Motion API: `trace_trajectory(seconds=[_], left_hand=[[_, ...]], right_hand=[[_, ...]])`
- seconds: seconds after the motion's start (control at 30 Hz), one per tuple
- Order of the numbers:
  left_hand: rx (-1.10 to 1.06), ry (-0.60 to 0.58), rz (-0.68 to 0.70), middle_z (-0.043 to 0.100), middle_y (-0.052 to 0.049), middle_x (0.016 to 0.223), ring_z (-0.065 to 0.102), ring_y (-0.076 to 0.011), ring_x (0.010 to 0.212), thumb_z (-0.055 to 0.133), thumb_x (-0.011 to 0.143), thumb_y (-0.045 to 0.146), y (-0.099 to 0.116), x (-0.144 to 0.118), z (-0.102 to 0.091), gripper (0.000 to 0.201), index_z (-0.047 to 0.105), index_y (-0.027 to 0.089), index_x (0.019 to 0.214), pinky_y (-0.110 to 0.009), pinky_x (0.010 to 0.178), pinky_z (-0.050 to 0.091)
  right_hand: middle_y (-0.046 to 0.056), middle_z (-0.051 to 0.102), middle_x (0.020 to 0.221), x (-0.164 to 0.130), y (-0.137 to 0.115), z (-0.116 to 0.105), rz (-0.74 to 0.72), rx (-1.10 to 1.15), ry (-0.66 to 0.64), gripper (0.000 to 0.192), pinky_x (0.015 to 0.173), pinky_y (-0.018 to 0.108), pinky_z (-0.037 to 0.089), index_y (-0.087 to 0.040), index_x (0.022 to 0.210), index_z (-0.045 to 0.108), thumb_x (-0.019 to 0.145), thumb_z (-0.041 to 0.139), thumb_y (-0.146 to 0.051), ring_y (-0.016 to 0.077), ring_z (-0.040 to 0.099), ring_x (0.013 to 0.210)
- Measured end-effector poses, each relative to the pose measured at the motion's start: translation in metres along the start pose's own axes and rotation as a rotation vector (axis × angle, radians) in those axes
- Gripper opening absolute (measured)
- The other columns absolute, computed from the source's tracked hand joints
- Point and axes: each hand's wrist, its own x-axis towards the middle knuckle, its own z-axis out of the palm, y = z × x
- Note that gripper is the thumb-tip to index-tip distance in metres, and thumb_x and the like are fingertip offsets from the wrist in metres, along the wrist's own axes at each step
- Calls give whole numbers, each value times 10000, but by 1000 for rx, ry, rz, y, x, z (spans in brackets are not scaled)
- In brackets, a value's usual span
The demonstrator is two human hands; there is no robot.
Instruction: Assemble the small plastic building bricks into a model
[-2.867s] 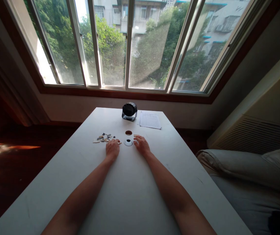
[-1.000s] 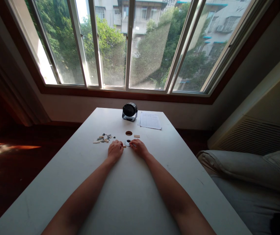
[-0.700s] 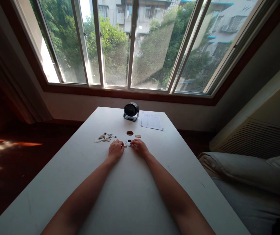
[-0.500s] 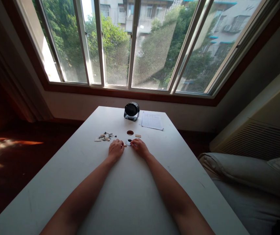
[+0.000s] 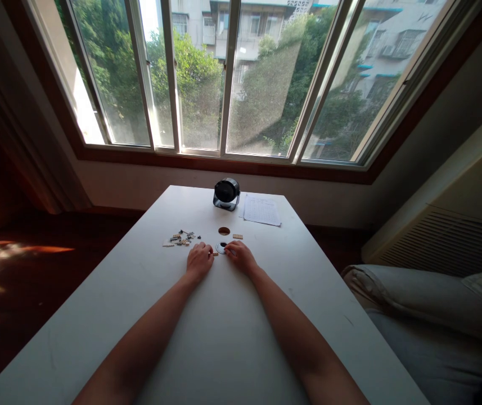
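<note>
Both hands rest on the white counter (image 5: 224, 337): the left hand (image 5: 199, 261) lies with its fingers curled beside a small tan piece (image 5: 215, 254) at its fingertips, and the right hand (image 5: 241, 256) lies with its fingers bent, the tips touching a small round white cap (image 5: 221, 247); whether either hand actually grips its piece cannot be told at this size. Beyond the left fingers lies a scatter of small tan and dark parts (image 5: 179, 239); beyond the right fingers are a round hole (image 5: 224, 230), a tan plate (image 5: 237, 236), a black fan (image 5: 226, 193) and a printed sheet (image 5: 261, 210).
</note>
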Motion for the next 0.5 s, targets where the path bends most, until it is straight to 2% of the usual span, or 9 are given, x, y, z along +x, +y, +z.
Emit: trace_trajectory(seconds=[0.2,0.5], left_hand=[[9,-15,-26,595,-73,1021,496,-209,1006,506,888,239,2,0,-2,148,642,219,944,-330,886,367],[-5,-6,10,588,-74,1009,496,-209,996,503,892,244,0,0,-1,143,635,223,941,-325,865,368]], right_hand=[[38,675,990,0,-1,-1,-4,0,5,128,899,297,443,-241,938,725,885,611,-216,185,587,980],[39,675,1003,-1,2,1,-3,9,10,133,909,303,438,-235,952,722,885,608,-221,185,585,984]])
